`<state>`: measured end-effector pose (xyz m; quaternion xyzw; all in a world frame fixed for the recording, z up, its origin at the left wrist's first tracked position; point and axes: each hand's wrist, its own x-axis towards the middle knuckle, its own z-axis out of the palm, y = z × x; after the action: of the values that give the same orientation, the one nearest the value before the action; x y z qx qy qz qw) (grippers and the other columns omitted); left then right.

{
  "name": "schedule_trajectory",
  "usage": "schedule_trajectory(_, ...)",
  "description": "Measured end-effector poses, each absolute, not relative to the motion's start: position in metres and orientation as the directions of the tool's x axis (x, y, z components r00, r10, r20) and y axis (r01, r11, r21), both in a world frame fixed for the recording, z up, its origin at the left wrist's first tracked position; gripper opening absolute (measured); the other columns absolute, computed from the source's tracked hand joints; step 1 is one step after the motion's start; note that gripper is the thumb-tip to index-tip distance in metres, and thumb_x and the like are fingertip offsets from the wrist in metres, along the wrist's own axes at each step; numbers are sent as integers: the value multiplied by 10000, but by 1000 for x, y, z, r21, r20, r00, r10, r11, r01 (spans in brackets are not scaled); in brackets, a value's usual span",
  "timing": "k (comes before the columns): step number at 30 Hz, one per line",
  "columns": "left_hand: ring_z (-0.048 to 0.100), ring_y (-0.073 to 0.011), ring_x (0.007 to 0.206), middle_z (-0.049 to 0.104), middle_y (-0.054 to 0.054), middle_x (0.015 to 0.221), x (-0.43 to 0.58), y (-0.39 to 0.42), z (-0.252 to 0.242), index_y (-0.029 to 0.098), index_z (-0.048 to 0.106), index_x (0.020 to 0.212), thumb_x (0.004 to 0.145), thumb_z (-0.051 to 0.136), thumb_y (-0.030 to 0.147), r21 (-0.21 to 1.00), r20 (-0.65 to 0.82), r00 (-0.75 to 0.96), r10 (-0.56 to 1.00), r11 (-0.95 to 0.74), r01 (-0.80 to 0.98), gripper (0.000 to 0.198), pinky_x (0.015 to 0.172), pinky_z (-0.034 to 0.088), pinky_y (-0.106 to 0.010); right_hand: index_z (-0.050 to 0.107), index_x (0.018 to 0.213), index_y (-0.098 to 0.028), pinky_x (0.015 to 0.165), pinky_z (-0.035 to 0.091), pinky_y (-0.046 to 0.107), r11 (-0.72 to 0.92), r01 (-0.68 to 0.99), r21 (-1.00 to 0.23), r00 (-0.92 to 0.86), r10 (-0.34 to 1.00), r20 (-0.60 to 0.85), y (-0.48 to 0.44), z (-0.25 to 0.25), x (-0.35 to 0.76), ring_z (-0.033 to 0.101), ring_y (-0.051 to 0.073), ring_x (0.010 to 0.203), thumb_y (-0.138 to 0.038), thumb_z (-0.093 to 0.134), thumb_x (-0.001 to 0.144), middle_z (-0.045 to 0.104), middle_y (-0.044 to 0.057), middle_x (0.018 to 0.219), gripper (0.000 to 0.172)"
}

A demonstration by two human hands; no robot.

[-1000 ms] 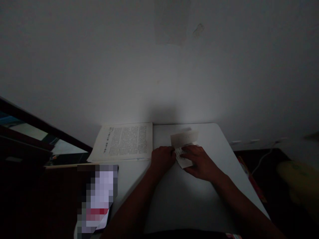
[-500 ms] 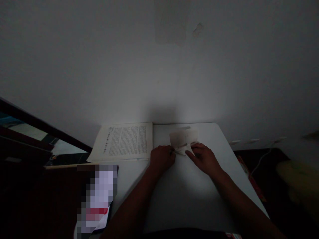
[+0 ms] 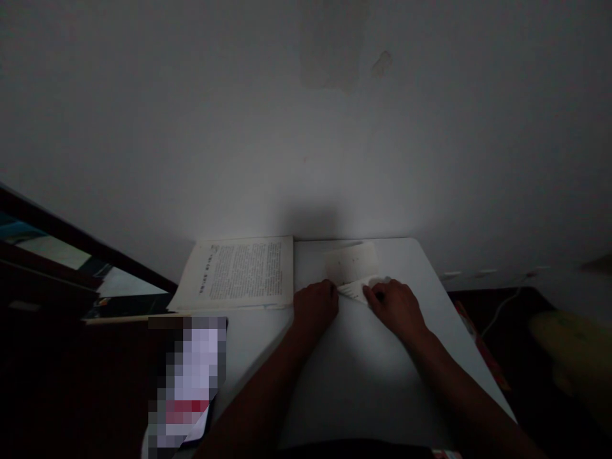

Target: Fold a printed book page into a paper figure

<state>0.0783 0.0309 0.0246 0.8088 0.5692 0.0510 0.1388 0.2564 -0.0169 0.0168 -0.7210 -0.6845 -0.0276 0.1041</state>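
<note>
A small sheet of printed paper lies on the white table, its near part folded over into a slanted flap with printed lines. My left hand is closed at the flap's left corner, fingertips pinching the paper. On the other side, my right hand grips the flap's right part between thumb and curled fingers. The fingertips of both hands are partly hidden. Left of my left hand lies an open book with a page of dense print facing up.
The white table stands against a grey wall. A lit phone, blurred by pixels, is at the left near edge. A dark rail slants at the left; a pale cable hangs beyond the right edge.
The paper's raised near part has come down into a flatter, slanted fold. My right hand's fingers have curled in closer on it, and my left hand has shifted slightly right.
</note>
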Motion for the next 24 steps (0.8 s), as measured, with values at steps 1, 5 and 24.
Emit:
schedule_trajectory(1,634,-203,799,679,-57,873,79,30,25,223,613,984,887,382,354,288,-59,343,938,-313,905,283,704,458,-319,673,626,-211,657,329,304,-40,993,-107,60,981,184,-17,17,256,588,204,682,-422,371,899,681,45,646,458)
schedule_trajectory(5,603,-180,804,638,-59,902,86,19,27,186,589,941,886,383,252,301,115,395,912,-411,861,222,694,466,-290,676,619,-209,659,331,301,-40,994,-98,58,981,184,-15,17,254,592,200,681,-413,374,898,684,49,643,458)
schedule_trajectory(24,367,-297,1254,445,-192,1307,94,-16,-1,64,411,1254,770,433,158,257,303,589,749,-660,706,493,1022,313,-471,702,646,-199,700,342,307,-91,990,-108,108,981,164,-10,15,252,615,201,712,-403,385,887,691,76,659,447)
